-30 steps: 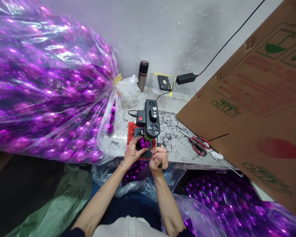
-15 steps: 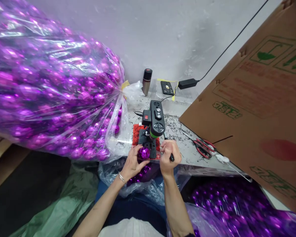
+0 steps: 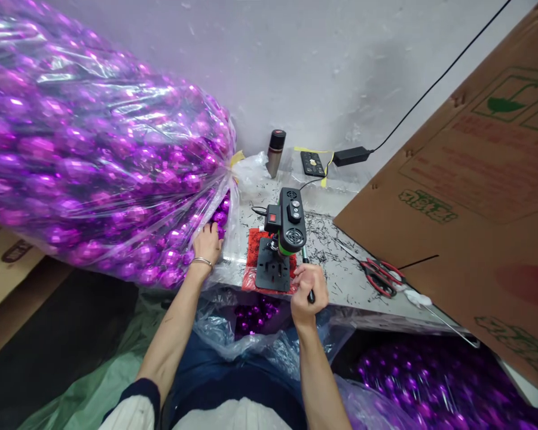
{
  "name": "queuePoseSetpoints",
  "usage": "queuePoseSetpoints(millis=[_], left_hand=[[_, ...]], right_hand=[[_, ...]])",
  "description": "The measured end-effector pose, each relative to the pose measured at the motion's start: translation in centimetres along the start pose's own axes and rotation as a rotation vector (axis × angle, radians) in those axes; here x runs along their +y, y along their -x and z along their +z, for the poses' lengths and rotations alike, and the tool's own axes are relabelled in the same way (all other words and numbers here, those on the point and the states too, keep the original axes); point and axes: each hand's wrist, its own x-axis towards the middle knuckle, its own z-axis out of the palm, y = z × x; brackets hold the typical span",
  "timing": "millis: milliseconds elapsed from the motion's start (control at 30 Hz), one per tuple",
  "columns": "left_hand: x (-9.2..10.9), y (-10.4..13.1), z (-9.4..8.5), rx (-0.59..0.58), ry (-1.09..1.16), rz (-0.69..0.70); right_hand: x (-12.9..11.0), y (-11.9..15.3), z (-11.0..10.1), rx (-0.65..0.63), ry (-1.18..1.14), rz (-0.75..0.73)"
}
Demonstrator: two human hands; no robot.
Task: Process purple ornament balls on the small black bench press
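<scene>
My right hand (image 3: pixel 311 289) is wrapped round the black-gripped lever (image 3: pixel 311 296) of a small bench press (image 3: pixel 292 221). The press has a black head with a fan grille and a black base plate (image 3: pixel 272 280), with no ball on the plate. Left of it, my left hand (image 3: pixel 207 246), a bangle at its wrist, reaches into the opening of a big clear bag (image 3: pixel 130 167) full of shiny purple faceted balls. Its fingers are apart and bent beside loose purple balls (image 3: pixel 222 215); their tips are partly hidden, and no ball shows in its grip.
A red mat (image 3: pixel 253 245) lies under the press. Black scraps litter the table (image 3: pixel 341 286). Scissors (image 3: pixel 379 278), a bottle (image 3: pixel 275 153), a phone-like slab (image 3: pixel 312 163) and a power adapter (image 3: pixel 352 156) stand about. A large carton (image 3: pixel 466 227) leans at right. Purple balls (image 3: pixel 255 315) fill a bag below the edge.
My left hand has left the press and moved left to the bag's opening. The purple ball it held at the press is gone from there. My right hand stays on the lever.
</scene>
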Motion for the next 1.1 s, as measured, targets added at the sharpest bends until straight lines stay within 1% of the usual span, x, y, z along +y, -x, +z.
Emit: queuePoseSetpoints(millis=[67, 133, 200, 233, 267, 300, 367, 433, 500, 600, 667, 733, 833, 933, 1100], left_hand=[[0.3, -0.1, -0.3, -0.011, 0.017, -0.032], [0.3, 0.1, -0.7, 0.046, 0.156, -0.036], [0.2, 0.7, -1.2, 0.147, 0.419, -0.029], [0.2, 1.2, -1.5, 0.179, 0.588, -0.031], [0.3, 1.9, -1.8, 0.181, 0.766, -0.041], [0.4, 2.6, -2.2, 0.161, 0.935, -0.066], [1.1, 4.2, -2.7, 0.079, 1.204, -0.139], [2.2, 5.9, -2.7, -0.013, 1.366, -0.216], [3.6, 7.2, -2.1, -0.095, 1.446, -0.281], [5.7, 8.5, -0.4, -0.208, 1.485, -0.307], [6.8, 9.0, 0.9, -0.227, 1.475, -0.284], [7.7, 9.1, 2.1, -0.207, 1.449, -0.247], [8.4, 9.0, 3.5, -0.166, 1.371, -0.164], [8.8, 8.9, 4.4, -0.114, 1.193, -0.063], [9.1, 8.7, 5.4, -0.023, 0.910, 0.079]], right_hand=[[0.0, 0.0, 0.1, 0.009, 0.009, -0.011], [0.0, -0.1, 0.1, 0.007, 0.008, -0.029], [0.0, -0.1, 0.0, -0.003, 0.002, -0.041], [0.0, -0.1, 0.0, -0.009, 0.000, -0.042], [0.0, -0.1, 0.0, -0.016, 0.002, -0.038], [0.0, -0.1, 0.0, -0.022, 0.005, -0.030], [-0.1, -0.1, -0.1, -0.021, 0.011, -0.016], [0.0, -0.1, 0.0, -0.013, 0.011, -0.012], [0.0, -0.1, 0.0, -0.007, 0.006, -0.019], [0.0, -0.2, -0.1, -0.022, 0.018, -0.022], [-0.1, -0.3, -0.3, -0.032, 0.033, -0.025], [-0.3, -0.4, -0.3, -0.042, 0.041, -0.028], [-0.5, -0.6, -0.4, -0.049, 0.038, -0.035], [-0.6, -0.7, -0.4, -0.052, 0.036, -0.036], [-0.4, -0.4, -0.5, -0.060, 0.024, -0.032]])
